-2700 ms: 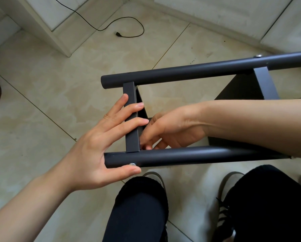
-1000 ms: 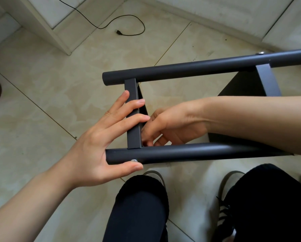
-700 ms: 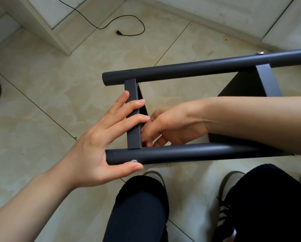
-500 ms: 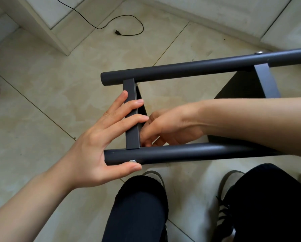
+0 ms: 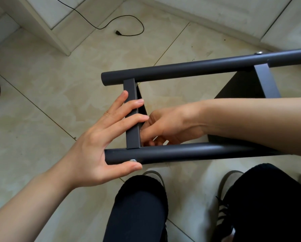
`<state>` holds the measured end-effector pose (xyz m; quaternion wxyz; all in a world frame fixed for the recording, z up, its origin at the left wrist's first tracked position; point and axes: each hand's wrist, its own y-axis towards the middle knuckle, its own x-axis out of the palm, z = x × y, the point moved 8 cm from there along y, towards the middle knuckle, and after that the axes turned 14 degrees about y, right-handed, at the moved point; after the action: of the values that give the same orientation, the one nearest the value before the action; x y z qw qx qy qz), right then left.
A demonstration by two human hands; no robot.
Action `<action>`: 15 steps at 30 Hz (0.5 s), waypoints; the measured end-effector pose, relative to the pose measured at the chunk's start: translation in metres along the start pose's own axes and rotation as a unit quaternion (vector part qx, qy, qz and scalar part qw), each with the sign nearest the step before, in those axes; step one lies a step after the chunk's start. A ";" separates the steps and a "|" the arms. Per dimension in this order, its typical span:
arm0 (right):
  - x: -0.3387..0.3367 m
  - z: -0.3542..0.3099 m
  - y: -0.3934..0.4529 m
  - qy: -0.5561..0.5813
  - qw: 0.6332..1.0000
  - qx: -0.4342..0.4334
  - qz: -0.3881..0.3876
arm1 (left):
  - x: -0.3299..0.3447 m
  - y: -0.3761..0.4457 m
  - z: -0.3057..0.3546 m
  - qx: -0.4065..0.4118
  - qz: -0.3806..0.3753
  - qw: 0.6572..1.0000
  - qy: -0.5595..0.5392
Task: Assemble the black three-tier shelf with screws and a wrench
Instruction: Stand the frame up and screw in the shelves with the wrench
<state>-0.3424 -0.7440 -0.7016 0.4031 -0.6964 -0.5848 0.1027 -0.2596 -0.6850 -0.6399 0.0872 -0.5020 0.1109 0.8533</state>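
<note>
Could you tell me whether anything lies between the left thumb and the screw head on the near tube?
Nothing visible does: the left hand has its thumb right beside the screw head on the near tube.

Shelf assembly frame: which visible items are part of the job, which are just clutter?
In the job:
near tube
far tube
crossbar
screw head
left hand, steadying the crossbar
right hand, fingers working behind the crossbar

Lying about:
black cable on the floor

A black cable (image 5: 111, 25) lies on the beige tiled floor (image 5: 41, 84) near a white cabinet base (image 5: 46, 23).
</note>
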 end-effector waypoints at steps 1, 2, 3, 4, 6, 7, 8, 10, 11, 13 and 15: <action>0.000 -0.001 0.000 -0.008 1.000 -0.004 0.002 | 0.000 0.000 0.000 0.001 0.000 1.000 0.000; 0.000 -0.001 0.000 -0.015 1.000 -0.008 0.005 | 0.000 0.000 0.001 0.001 0.001 1.000 -0.001; 0.000 -0.002 0.000 -0.021 1.000 -0.015 0.010 | 0.000 0.000 0.001 0.001 0.001 1.000 -0.002; 0.000 -0.004 -0.001 -0.026 0.999 -0.024 0.016 | -0.001 0.000 0.001 -0.001 0.003 1.000 -0.004; -0.001 -0.007 -0.005 -0.030 0.999 -0.037 0.022 | -0.001 0.000 0.000 -0.008 0.001 1.000 -0.009; -0.002 -0.008 -0.009 -0.029 0.999 -0.040 0.022 | -0.001 -0.001 -0.001 -0.012 -0.002 1.000 -0.010; -0.002 -0.009 -0.014 -0.028 0.999 -0.039 0.020 | -0.001 -0.002 -0.001 -0.016 -0.005 1.000 -0.011; -0.003 -0.011 -0.028 -0.036 0.998 -0.038 0.024 | 0.000 -0.005 -0.001 -0.037 -0.010 0.999 -0.020; -0.005 -0.012 -0.035 -0.047 0.997 -0.040 0.035 | 0.000 -0.008 -0.001 -0.054 -0.010 0.998 -0.032; -0.011 -0.014 -0.052 -0.100 0.991 -0.049 0.079 | 0.001 -0.014 -0.001 -0.096 -0.003 0.993 -0.070; -0.015 -0.019 -0.071 -0.207 0.966 -0.070 0.139 | 0.002 -0.020 0.000 -0.136 0.011 0.984 -0.115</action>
<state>-0.3875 -0.7667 -0.6461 0.2053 -0.7608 -0.5590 0.2581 -0.2553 -0.6661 -0.6436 0.0209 -0.4061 -0.0118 0.9135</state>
